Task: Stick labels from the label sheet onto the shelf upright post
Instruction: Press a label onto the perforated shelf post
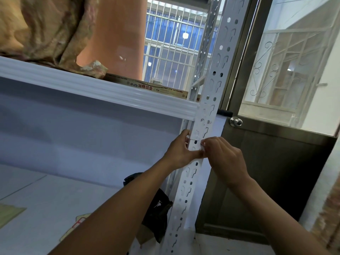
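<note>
A white perforated shelf upright post point(211, 92) runs from the top right down to the bottom centre. A white label point(195, 144) lies across the post just below the shelf beam joint. My left hand point(181, 151) presses the label's left side, thumb along its lower edge. My right hand point(224, 157) pinches the label's right edge against the post with its fingertips. Other white labels point(201, 115) seem stuck higher up at the joint. The label sheet is not visible.
A white shelf beam point(92, 87) meets the post from the left, bearing cloth bundles point(46, 30) and a cardboard box point(147, 87). A brown door point(266, 172) with a round knob point(236, 122) stands right of the post. A dark bag point(156, 208) sits behind the post.
</note>
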